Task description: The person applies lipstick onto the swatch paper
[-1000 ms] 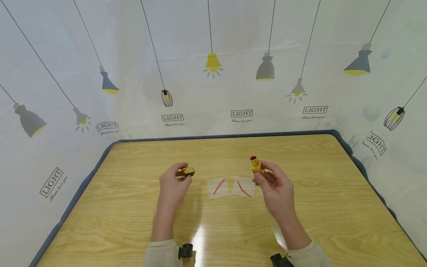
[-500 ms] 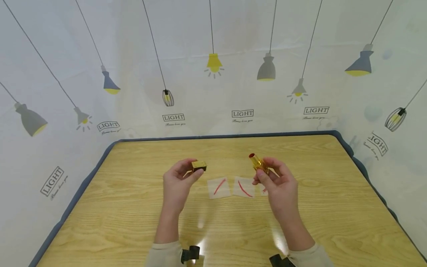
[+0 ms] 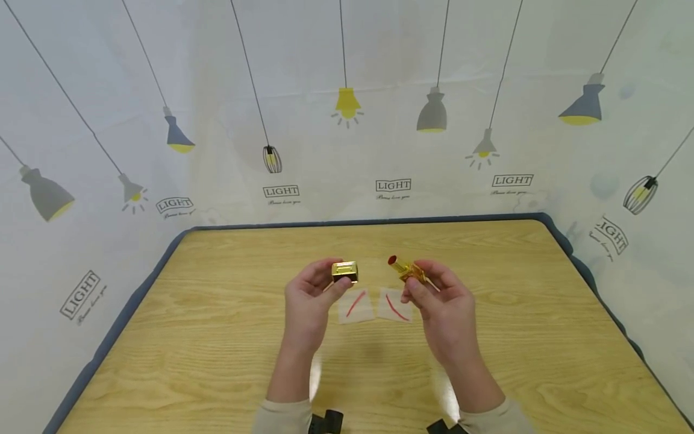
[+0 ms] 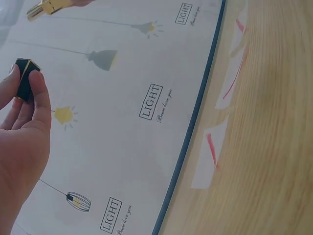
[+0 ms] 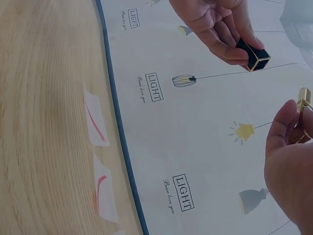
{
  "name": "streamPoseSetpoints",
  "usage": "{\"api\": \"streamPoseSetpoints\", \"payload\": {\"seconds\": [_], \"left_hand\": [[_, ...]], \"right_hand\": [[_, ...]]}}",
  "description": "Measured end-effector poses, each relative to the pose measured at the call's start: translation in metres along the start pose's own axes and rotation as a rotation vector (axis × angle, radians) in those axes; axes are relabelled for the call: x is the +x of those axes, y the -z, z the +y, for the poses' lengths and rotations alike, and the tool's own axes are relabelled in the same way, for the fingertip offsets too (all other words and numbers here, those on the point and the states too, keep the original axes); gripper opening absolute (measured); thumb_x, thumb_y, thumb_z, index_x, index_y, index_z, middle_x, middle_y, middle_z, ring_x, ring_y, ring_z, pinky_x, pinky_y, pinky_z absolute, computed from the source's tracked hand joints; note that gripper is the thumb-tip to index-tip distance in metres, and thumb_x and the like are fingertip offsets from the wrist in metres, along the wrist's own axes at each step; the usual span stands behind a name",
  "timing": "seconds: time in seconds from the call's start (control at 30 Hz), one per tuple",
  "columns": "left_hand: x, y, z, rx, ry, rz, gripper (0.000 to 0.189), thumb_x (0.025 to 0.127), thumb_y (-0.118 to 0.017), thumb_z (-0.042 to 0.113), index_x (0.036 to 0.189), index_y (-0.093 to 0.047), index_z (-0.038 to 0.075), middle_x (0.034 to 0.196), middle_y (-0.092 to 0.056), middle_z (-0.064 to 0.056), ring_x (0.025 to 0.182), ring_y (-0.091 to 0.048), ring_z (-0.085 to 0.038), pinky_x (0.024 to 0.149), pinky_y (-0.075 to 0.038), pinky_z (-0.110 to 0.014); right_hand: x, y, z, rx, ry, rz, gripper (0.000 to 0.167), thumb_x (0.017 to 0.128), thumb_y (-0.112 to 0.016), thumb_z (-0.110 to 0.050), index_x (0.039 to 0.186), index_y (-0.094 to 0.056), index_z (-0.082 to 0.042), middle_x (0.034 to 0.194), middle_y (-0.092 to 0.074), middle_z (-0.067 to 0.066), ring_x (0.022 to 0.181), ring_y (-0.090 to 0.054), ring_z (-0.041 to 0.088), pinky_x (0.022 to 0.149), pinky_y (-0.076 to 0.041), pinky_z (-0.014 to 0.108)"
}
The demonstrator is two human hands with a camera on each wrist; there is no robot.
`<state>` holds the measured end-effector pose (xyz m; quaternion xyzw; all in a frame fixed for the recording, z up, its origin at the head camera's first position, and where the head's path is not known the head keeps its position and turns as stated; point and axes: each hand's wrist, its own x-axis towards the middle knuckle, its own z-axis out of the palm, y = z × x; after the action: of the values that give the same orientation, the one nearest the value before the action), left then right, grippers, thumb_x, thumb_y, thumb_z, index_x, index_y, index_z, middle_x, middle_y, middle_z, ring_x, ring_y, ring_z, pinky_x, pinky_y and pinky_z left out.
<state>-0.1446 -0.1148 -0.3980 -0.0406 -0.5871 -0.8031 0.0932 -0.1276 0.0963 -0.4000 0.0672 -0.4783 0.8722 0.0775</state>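
My left hand (image 3: 310, 304) pinches a lipstick cap (image 3: 345, 272) between thumb and fingers. Black sides with gold edges show on this cap (image 4: 25, 81) in the left wrist view. Across from it, my right hand (image 3: 447, 313) grips a gold lipstick (image 3: 404, 268), its dark red tip pointing up and left toward the cap. A small gap separates the two pieces, both raised above the table. In the right wrist view the gold tube (image 5: 304, 97) sits at the right edge, its base partly hidden by the fingers.
Under the hands, two white paper squares lie side by side on the wooden table (image 3: 217, 337): a left paper (image 3: 358, 306) and a right paper (image 3: 394, 306), each with a red stroke. A white wall covering (image 3: 325, 144) printed with lamps rises behind.
My left hand has moved right with the cap and turned it. My right hand has tilted the lipstick leftward and shifted it slightly left, so the pieces are now closer together.
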Motion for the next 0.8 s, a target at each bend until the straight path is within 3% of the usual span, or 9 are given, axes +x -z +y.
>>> {"api": "streamPoseSetpoints", "payload": {"seconds": [0.07, 0.23, 0.43, 0.67, 0.8], "left_hand": [[-0.002, -0.003, 0.001, -0.028, -0.010, -0.012, 0.035, 0.089, -0.073, -0.018, 0.123, -0.070, -0.011, 0.103, -0.081, 0.008, 0.101, -0.077, -0.011, 0.087, -0.064, -0.026], [-0.005, -0.009, 0.003, -0.054, -0.018, -0.045, 0.035, 0.089, -0.078, -0.011, 0.116, -0.077, 0.012, 0.107, -0.082, 0.007, 0.104, -0.077, -0.013, 0.090, -0.064, -0.027], [-0.008, -0.014, 0.005, -0.049, -0.026, -0.061, 0.040, 0.085, -0.082, -0.009, 0.123, -0.067, -0.015, 0.103, -0.082, 0.006, 0.103, -0.077, -0.012, 0.088, -0.065, -0.029], [-0.011, -0.017, 0.005, -0.037, -0.031, -0.084, 0.032, 0.086, -0.079, -0.014, 0.116, -0.070, -0.009, 0.100, -0.081, 0.008, 0.102, -0.076, -0.009, 0.085, -0.064, -0.024], [-0.012, -0.018, 0.005, -0.015, -0.028, -0.090, 0.037, 0.087, -0.078, -0.014, 0.122, -0.064, -0.018, 0.101, -0.081, 0.008, 0.104, -0.076, -0.009, 0.086, -0.064, -0.024]], "right_hand": [[-0.001, -0.002, 0.000, 0.007, -0.007, 0.005, 0.025, 0.100, -0.066, 0.009, 0.121, -0.071, -0.003, 0.108, -0.071, -0.001, 0.081, -0.072, 0.010, 0.074, -0.063, 0.021], [-0.001, -0.005, 0.000, 0.023, -0.009, 0.013, 0.028, 0.098, -0.067, 0.011, 0.122, -0.072, -0.001, 0.106, -0.074, 0.000, 0.084, -0.074, 0.011, 0.077, -0.065, 0.024], [-0.002, -0.006, 0.001, 0.022, -0.010, 0.014, 0.032, 0.097, -0.067, 0.013, 0.120, -0.076, -0.007, 0.105, -0.076, 0.000, 0.085, -0.075, 0.012, 0.077, -0.065, 0.025], [-0.003, -0.006, 0.002, -0.021, -0.009, 0.000, 0.032, 0.097, -0.068, 0.012, 0.124, -0.074, -0.004, 0.107, -0.076, 0.000, 0.090, -0.074, 0.012, 0.079, -0.065, 0.025], [-0.003, -0.006, 0.002, -0.026, -0.007, -0.001, 0.034, 0.097, -0.067, 0.013, 0.121, -0.076, -0.009, 0.108, -0.075, 0.000, 0.090, -0.074, 0.012, 0.078, -0.065, 0.024]]}}
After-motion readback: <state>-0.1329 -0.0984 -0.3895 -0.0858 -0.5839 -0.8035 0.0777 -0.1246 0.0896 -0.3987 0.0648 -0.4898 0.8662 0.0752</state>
